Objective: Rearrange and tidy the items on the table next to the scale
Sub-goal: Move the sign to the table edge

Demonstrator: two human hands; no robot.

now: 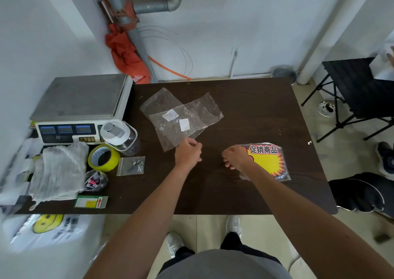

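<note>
Left hand (188, 152) fingers curled at 6 o'clock corner of bags (181, 116); right hand (235, 157) curled at 9 o'clock of sign (266, 161); can't tell whether either grips.

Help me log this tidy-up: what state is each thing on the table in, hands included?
scale, platter bare
jar, upright, lid on
tape roll, hole facing up
clear bags, flat, overlapping
screw bag, lying flat
sign pack, flat, printed side up
left hand, fingers curled at the clear bags' edge, grip unclear
right hand, fingers curled over the sign pack, grip unclear
</note>
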